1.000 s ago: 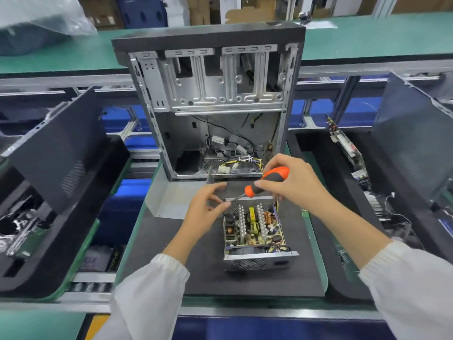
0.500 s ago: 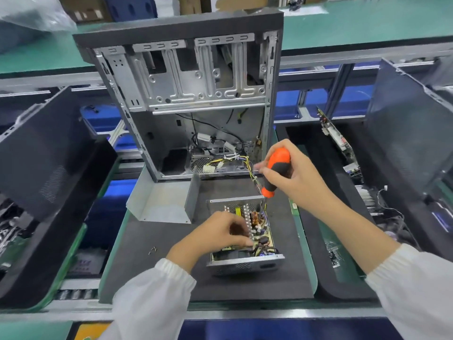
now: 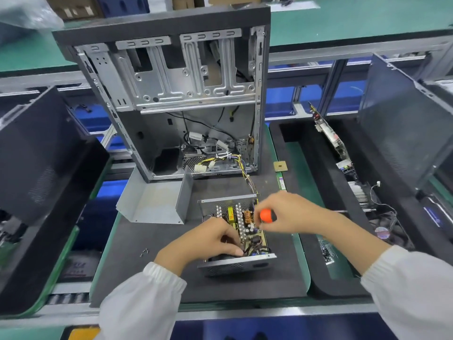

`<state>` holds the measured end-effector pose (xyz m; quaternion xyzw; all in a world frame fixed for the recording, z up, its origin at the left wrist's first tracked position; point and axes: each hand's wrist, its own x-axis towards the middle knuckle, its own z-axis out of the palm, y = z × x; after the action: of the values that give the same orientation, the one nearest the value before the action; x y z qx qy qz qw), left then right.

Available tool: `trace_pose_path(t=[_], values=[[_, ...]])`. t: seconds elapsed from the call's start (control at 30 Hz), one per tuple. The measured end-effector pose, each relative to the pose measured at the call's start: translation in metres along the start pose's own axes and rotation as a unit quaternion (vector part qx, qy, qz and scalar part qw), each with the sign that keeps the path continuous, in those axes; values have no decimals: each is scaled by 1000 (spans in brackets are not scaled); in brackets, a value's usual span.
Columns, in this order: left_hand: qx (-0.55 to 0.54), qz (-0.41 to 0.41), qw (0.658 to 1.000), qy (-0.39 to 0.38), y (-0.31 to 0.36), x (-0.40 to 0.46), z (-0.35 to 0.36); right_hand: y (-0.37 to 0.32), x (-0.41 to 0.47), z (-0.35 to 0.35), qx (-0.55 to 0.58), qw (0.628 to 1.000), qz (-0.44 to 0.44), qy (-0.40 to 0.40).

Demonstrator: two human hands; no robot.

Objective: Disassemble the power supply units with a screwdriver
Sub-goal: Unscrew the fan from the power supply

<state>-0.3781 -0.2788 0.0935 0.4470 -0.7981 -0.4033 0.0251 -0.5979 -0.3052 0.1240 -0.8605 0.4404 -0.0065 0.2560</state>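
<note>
My right hand (image 3: 291,214) grips the screwdriver (image 3: 266,215), handle end facing me, shaft pointing down and away into the open power supply unit (image 3: 239,238) just under it; my left hand (image 3: 208,239) curls over the board's near-left corner, bracing; right hand drives.

An open computer case (image 3: 171,94) stands upright at the back of a dark mat (image 3: 147,241) (loose screws (image 3: 144,252) lie near its left edge), beside a bent metal cover (image 3: 157,202).
</note>
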Motion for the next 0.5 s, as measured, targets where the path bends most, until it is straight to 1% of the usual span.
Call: trace_pose_path(t=[0.03,0.13,0.27,0.4,0.5], values=[[-17,2,1000,6,0,-1,1,4,0,9,-44,999,7,-27],[-55,8,998,17,-2,-6,1,15,1,29,-93,993,24,-69],[-51,16,998,19,-2,-7,1,24,4,45,-140,986,22,-86],[-63,21,996,51,-5,-10,8,31,2,53,-103,991,17,-87],[-82,32,991,99,-8,-15,20,34,-1,55,-64,995,16,-78]])
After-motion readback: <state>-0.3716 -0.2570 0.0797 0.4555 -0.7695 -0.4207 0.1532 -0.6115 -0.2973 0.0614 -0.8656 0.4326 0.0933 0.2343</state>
